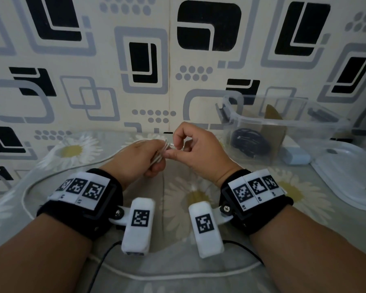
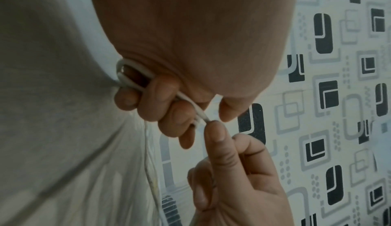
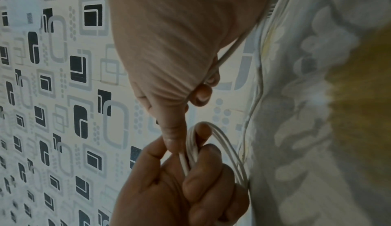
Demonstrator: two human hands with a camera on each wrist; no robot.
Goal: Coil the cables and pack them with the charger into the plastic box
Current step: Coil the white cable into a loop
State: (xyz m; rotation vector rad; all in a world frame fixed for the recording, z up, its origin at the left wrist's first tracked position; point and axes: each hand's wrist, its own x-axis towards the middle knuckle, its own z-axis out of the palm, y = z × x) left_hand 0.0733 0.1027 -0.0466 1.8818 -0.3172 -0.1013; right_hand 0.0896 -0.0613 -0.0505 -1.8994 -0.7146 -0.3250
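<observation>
From the head view, the left hand point(image 1: 135, 159) has its fingers curled tight round a bundle of loops of the white cable point(image 1: 160, 154), held just above the daisy-print bedsheet point(image 1: 199, 199). The right hand point(image 1: 195, 149) meets it, thumb and forefinger pinched together on a strand at the top of the bundle; its other fingers are bent. A loose run of the same cable trails off left across the sheet. To the right stands the clear plastic box point(image 1: 283, 115), with a coiled black cable point(image 1: 249, 144) inside; a pale blue charger point(image 1: 294, 156) lies just beside the box, and the box lid point(image 1: 351, 176) lies further right.

The left wrist view shows the left-hand fingers point(image 2: 160, 99) wrapped over the white loops, the grip clamped shut on them, while a right fingertip touches the cable's end, possibly its plug.

In the right wrist view the right thumb point(image 3: 173, 129) presses a strand against the left hand's bundle, several loops arching over a left fingertip
</observation>
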